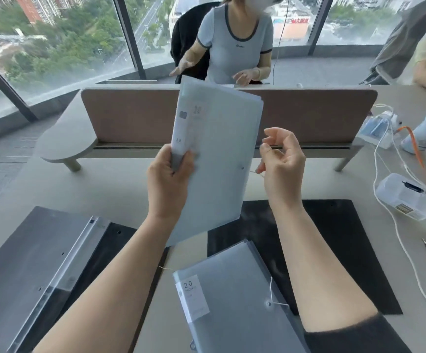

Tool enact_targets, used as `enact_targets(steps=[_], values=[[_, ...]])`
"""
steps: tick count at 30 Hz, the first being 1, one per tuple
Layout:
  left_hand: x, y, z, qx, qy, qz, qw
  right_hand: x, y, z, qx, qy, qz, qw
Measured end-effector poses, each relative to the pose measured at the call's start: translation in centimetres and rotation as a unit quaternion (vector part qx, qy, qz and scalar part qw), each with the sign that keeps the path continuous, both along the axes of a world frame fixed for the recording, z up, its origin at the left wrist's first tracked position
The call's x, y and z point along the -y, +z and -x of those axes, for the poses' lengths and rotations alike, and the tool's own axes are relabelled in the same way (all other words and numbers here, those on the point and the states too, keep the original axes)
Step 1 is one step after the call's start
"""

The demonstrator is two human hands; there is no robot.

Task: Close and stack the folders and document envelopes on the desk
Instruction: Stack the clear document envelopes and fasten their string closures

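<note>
Head view: a pale blue folder (219, 154) is held upright above the tabletop (110, 184), gripped at its lower left edge by the left hand (168, 179), whose fingers (189, 159) are pressed against the cover with the thumb behind. The right hand (280, 161) is raised just beside the folder's right edge, its fingers curled and pinched on what seems to be a thin elastic string (256, 173) near the button (242, 168); the string is too fine to be made out with certainty. A second folder (234, 296) of the same kind lies flat near the front edge, its own string already looped round its button. An open clear folder (38, 263) lies to the left, partly over a black mat (334, 250).

The step in hand is judged to be the fastening of the held folder. Next, the string would need to be wound round the button and kept taut, after which the folder could be laid squarely on the one below.
</note>
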State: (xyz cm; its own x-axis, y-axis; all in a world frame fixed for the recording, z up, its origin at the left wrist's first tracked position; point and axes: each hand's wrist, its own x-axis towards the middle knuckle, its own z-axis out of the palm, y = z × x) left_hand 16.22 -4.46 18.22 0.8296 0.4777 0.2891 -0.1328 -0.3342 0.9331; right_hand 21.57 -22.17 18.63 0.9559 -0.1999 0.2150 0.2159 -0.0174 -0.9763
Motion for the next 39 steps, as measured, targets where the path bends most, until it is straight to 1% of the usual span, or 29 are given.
enact_targets(steps=[3, 5, 7, 9, 11, 14, 18, 22, 25, 28, 32, 35, 39], values=[[-0.3, 1.5, 1.0, 0.008, 0.027, 0.089, 0.996, 1.9, -0.5, 1.4, -0.014, -0.033, 0.005, 0.999], [-0.5, 2.0, 2.1, 0.003, 0.027, 0.154, 0.988, 3.3, -0.9, 2.1, -0.026, -0.048, 0.024, 0.998], [-0.4, 1.9, 3.4, -0.017, 0.022, 0.212, 0.977, 4.7, -1.3, 2.7, -0.051, -0.035, 0.061, 0.996], [0.1, 1.3, 5.0, -0.038, 0.022, 0.267, 0.963, 6.2, -1.6, 3.3, -0.081, 0.003, 0.118, 0.99], [0.4, 0.1, 6.7, -0.061, 0.02, 0.3, 0.952, 7.5, -2.2, 3.7, -0.119, 0.058, 0.176, 0.976], [1.1, -2.1, 9.4, -0.091, 0.033, 0.328, 0.94, 9.4, -3.5, 4.7, -0.181, 0.141, 0.247, 0.941], [2.9, -5.7, 12.4, -0.128, 0.067, 0.372, 0.917, 11.3, -7.0, 6.2, -0.251, 0.198, 0.32, 0.892], [4.0, -9.7, 14.4, -0.194, 0.091, 0.381, 0.9, 12.4, -10.3, 7.6, -0.293, 0.211, 0.376, 0.853], [4.7, -12.5, 15.9, -0.253, 0.092, 0.382, 0.884, 12.6, -12.6, 8.8, -0.318, 0.23, 0.41, 0.823], [5.1, -15.0, 17.0, -0.29, 0.099, 0.397, 0.865, 12.6, -14.8, 9.7, -0.345, 0.247, 0.435, 0.795], [5.3, -17.7, 17.8, -0.334, 0.116, 0.394, 0.848, 12.1, -16.9, 10.7, -0.353, 0.262, 0.457, 0.773], [5.6, -18.5, 18.4, -0.354, 0.125, 0.355, 0.856, 11.7, -17.9, 11.3, -0.359, 0.262, 0.463, 0.767], [5.7, -18.5, 18.3, -0.361, 0.134, 0.264, 0.885, 11.0, -18.8, 11.8, -0.356, 0.268, 0.478, 0.757]])
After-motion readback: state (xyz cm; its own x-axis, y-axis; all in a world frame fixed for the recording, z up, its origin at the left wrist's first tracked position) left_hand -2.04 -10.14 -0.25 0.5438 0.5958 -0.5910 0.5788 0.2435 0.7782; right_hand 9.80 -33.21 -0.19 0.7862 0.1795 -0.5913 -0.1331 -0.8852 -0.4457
